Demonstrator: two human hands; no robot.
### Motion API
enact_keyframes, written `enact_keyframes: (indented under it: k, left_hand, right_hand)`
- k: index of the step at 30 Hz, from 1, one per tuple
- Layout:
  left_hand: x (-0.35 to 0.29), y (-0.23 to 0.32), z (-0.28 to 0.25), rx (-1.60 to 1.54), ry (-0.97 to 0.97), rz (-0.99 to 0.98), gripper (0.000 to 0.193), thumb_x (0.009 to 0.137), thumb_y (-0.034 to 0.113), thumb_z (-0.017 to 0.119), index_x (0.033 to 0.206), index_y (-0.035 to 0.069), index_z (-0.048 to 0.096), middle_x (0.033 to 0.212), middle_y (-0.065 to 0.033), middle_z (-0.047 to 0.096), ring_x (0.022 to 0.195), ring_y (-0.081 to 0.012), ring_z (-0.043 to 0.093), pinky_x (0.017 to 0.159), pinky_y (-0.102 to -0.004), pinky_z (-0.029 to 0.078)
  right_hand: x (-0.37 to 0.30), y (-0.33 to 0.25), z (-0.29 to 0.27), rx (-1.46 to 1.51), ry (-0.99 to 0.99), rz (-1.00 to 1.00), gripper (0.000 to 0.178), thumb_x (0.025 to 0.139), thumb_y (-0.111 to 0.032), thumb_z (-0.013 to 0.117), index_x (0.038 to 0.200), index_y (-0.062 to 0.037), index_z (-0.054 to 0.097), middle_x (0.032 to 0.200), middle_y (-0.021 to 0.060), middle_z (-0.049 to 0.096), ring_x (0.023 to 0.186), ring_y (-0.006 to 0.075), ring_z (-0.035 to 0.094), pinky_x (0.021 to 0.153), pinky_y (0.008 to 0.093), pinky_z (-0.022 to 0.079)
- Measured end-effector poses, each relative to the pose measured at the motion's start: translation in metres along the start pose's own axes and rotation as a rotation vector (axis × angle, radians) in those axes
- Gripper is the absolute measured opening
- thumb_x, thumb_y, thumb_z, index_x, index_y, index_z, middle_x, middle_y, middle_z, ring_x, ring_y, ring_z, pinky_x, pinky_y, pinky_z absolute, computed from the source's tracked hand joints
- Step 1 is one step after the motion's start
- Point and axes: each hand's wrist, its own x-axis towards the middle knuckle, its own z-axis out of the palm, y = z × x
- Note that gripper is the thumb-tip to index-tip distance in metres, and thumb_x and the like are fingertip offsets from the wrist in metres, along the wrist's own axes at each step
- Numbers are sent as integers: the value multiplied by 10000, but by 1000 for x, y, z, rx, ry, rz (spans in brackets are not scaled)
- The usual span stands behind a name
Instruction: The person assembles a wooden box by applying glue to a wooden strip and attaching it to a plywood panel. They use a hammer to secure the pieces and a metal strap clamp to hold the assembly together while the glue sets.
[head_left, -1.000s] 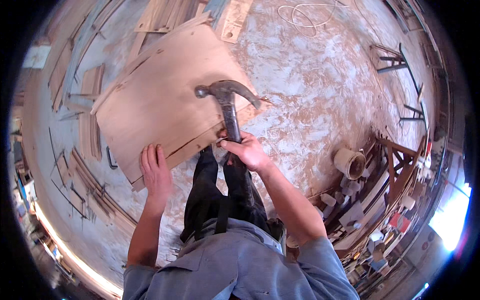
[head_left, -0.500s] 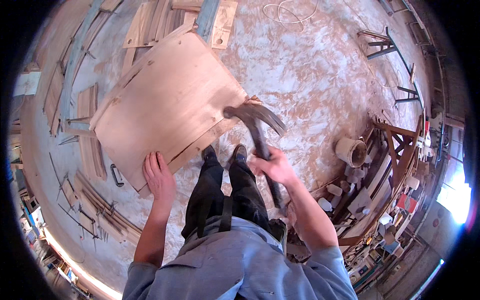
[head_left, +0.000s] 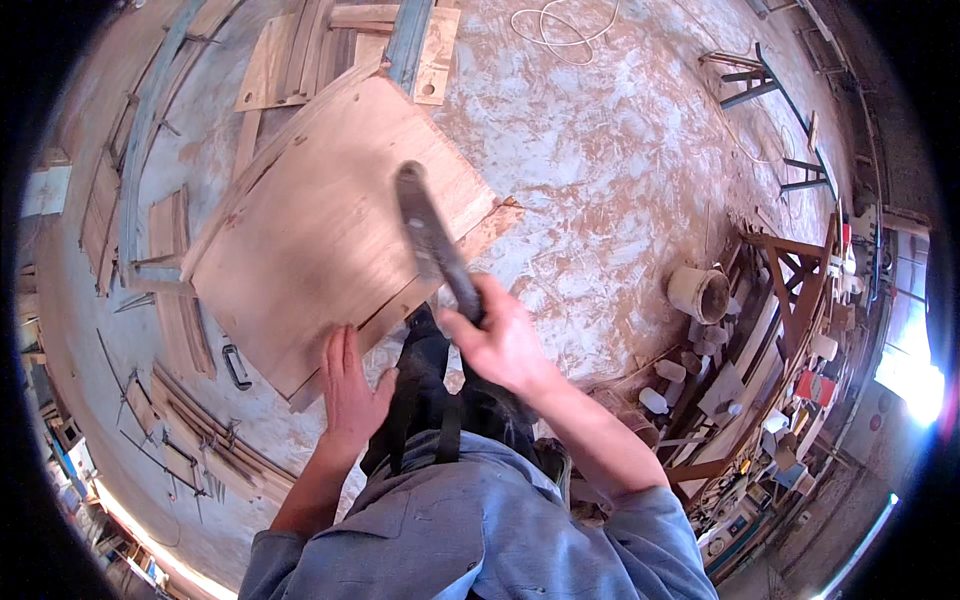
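A broad pale plywood panel (head_left: 300, 220) lies raised in front of me, with a wooden strip (head_left: 385, 318) along its near edge. My right hand (head_left: 503, 335) is wrapped round the handle of a hammer (head_left: 428, 235). The hammer's dark head hangs over the right half of the panel, smeared by motion; I cannot tell whether it touches the wood. My left hand (head_left: 355, 392) rests its fingertips at the panel's near edge, fingers stretched and thumb apart, holding nothing.
A blue metal beam (head_left: 408, 45) and several boards (head_left: 290, 60) lie beyond the panel. A black clamp (head_left: 237, 367) sits on the floor at left, near stacked wood strips (head_left: 215, 425). At right are a white bucket (head_left: 698, 293), scrap wood and a cluttered shelf. A coiled cable (head_left: 565, 35) lies far off.
The hammer has swung left from the panel's right corner to over its surface, now seen end-on. My left hand has slid right along the near edge, its thumb now spread.
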Motion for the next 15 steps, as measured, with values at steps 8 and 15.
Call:
enact_keyframes:
  k: [8,15]
  left_hand:
    - [-19,12,11,-568,-314,-37,735,786,243,713,1381,-25,374,1331,-241,495,1217,-352,509,1023,-404,408]
    - [-36,-9,21,-366,-28,5,582,796,258,680,1265,-36,500,1275,-197,531,1206,-316,503,992,-400,427]
  right_hand:
    - [37,-36,58,562,-162,229,183,908,-202,610,837,-38,572,657,42,593,536,131,565,510,288,478]
    - [53,8,-25,492,41,258,309,953,-301,564,773,-52,521,599,44,499,456,146,490,406,297,405]
